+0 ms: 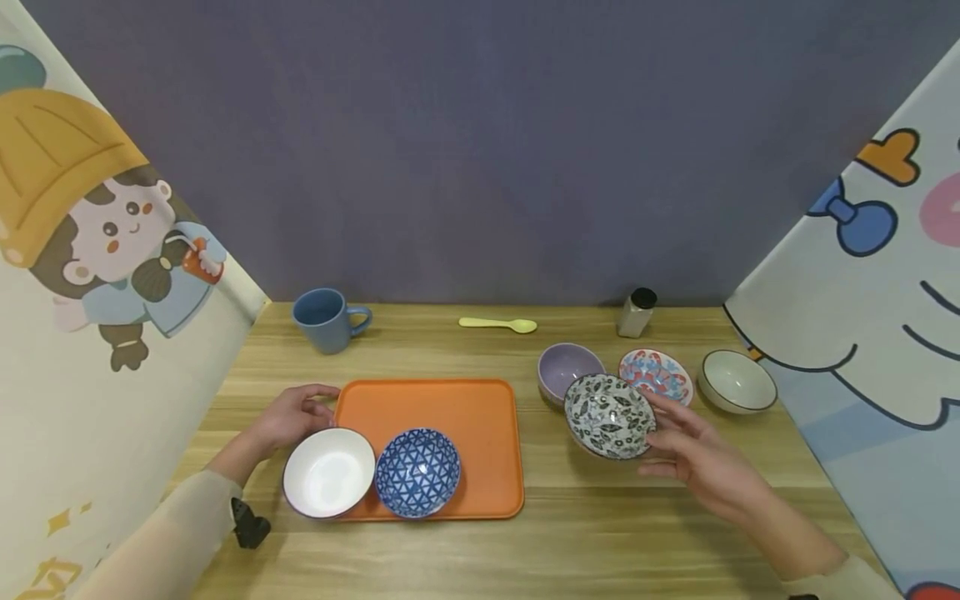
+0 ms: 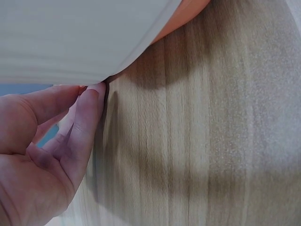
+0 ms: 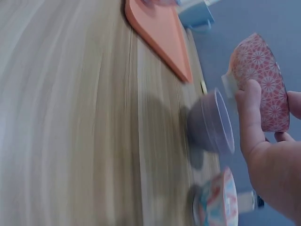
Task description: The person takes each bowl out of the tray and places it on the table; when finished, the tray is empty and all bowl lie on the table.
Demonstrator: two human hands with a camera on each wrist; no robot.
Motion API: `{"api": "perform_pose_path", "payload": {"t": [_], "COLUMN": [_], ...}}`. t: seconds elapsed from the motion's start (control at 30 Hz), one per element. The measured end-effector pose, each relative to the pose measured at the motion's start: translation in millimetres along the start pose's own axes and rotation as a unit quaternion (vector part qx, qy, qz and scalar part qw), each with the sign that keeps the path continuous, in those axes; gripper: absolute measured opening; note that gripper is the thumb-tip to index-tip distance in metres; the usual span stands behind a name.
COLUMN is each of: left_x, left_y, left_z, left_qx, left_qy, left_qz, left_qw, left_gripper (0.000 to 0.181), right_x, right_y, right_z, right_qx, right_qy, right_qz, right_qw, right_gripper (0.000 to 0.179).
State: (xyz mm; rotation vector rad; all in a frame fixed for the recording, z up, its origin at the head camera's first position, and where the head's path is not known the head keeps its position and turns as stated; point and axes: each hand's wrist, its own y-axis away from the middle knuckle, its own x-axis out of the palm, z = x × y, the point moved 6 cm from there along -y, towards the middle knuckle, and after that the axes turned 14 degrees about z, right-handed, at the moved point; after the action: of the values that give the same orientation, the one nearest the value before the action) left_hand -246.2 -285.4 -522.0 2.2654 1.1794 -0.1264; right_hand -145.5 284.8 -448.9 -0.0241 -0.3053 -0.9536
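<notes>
My right hand (image 1: pixel 690 454) grips a bowl (image 1: pixel 610 417) by its right side, fingers and thumb at the rim. Inside, the bowl has dark leaves on white; its outside (image 3: pixel 265 84) is red-patterned in the right wrist view. It hangs above the table, tilted, overlapping the purple bowl (image 1: pixel 572 367) in the head view. My left hand (image 1: pixel 296 414) is at the left edge of the orange tray (image 1: pixel 480 433), just behind a white bowl (image 1: pixel 330 473). Its thumb and fingertips come together below that bowl's side; I cannot tell whether they pinch anything. A blue-patterned bowl (image 1: pixel 417 473) sits on the tray.
A blue mug (image 1: pixel 322 321) stands at the back left, and a yellow spoon (image 1: pixel 497 324) lies at the back middle. To the right are a black-lidded jar (image 1: pixel 636 313), a red-and-blue patterned bowl (image 1: pixel 656 377) and a cream bowl (image 1: pixel 738 382). Walls enclose the table's back and sides.
</notes>
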Motion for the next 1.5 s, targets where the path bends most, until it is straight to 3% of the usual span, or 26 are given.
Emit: {"api": "perform_pose_path", "payload": {"t": [0.33, 0.5, 0.7, 0.8, 1.1, 1.33, 1.5], "left_x": [0.7, 1.3, -0.1, -1.6, 0.0, 0.3, 0.1], "left_y": [2.6, 3.8, 3.1, 3.0, 3.1, 2.6, 0.6], "left_z": [-2.2, -2.6, -2.0, -1.0, -3.4, -4.2, -1.3], "left_qx": [0.002, 0.0, 0.007, 0.011, 0.009, 0.005, -0.001], "left_qy": [0.003, 0.006, 0.011, 0.015, 0.017, 0.013, 0.01], "left_qz": [0.002, 0.002, 0.004, 0.003, 0.006, 0.003, 0.0], "left_qw": [1.0, 1.0, 0.9999, 0.9998, 0.9998, 0.9999, 0.9999], "left_gripper": [0.057, 0.057, 0.058, 0.058, 0.057, 0.056, 0.056], "right_x": [-48, -65, -88, -99, -124, -137, -142], "right_y": [61.4, 89.2, 120.4, 132.8, 156.7, 167.3, 171.3], "right_z": [-2, -8, -24, -34, -53, -66, -72], "right_qx": [-0.069, -0.079, -0.027, 0.01, 0.08, 0.1, 0.099], "right_qy": [-0.047, -0.062, -0.063, -0.051, -0.027, -0.039, -0.044], "right_qz": [-0.041, -0.06, -0.136, -0.19, -0.282, -0.324, -0.326], "right_qw": [0.9956, 0.9931, 0.9884, 0.9803, 0.9556, 0.9401, 0.9391], "right_gripper": [0.066, 0.066, 0.075, 0.082, 0.085, 0.09, 0.092]}}
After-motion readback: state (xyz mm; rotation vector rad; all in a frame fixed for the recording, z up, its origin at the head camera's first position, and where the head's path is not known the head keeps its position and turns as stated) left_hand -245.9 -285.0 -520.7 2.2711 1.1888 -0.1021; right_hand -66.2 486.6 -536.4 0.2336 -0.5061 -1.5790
